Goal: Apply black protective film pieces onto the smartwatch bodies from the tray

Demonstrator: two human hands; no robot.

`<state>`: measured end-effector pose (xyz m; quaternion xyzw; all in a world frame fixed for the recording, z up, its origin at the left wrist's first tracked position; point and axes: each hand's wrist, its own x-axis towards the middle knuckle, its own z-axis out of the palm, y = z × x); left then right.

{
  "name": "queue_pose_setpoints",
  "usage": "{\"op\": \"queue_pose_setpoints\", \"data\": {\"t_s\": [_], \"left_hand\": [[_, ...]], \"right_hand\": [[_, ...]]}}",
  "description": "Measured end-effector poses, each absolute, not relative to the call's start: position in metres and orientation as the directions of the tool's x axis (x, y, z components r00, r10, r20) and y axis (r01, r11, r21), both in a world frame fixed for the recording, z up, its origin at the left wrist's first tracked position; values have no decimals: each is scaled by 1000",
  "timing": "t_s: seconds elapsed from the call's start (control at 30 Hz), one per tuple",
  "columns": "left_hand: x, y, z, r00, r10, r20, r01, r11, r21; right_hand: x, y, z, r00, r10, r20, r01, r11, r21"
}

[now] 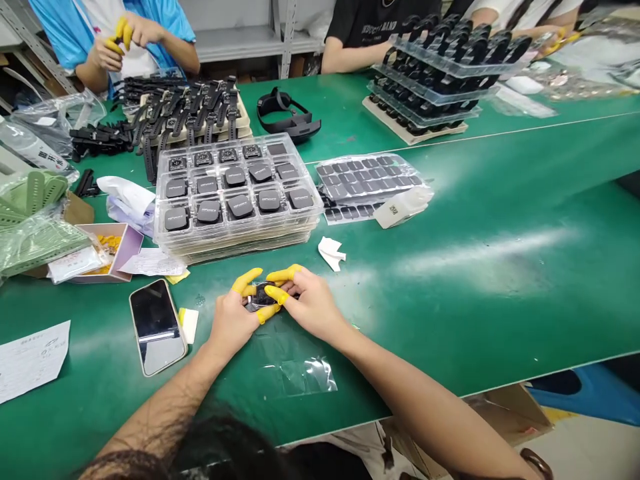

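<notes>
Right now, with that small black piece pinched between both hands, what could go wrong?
1. The watch body is held only by capped fingertips of the left hand and right hand; it could slip onto the table.
2. The clear film lies loose below the wrists; a forearm might drag it.
3. The phone lies beside the left hand and could get bumped.

My fingers (247,280) capped yellow, around a glossy black watch body (260,298). The table (475,267): plain deep green, pale glare streaks. Stacked trays (240,241) clear, dark grey squares inside. My phone (156,327): black screen, white edge. Pink box (129,248), yellow within. Bagged straps (30,233) pale green. White paper scrap (331,253).
</notes>
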<state>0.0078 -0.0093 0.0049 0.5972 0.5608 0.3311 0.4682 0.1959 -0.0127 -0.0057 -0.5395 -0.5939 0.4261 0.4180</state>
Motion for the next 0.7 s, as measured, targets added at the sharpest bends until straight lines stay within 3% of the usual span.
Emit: {"op": "queue_pose_setpoints", "data": {"t_s": [0.23,0.37,0.5,0.7], "left_hand": [[6,-8,11,224,963,-150,442,37,896],[5,-7,11,257,955,-149,484,6,875],[5,-7,8,240,960,-146,473,15,881],[7,-7,10,233,956,-176,463,50,885]], "right_hand": [[208,-9,3,-238,959,152,334,228,-915],[212,-3,4,-245,967,68,316,146,-937],[213,1,3,-248,967,-67,150,-30,-988],[213,2,-1,-269,963,29,148,71,-986]]}}
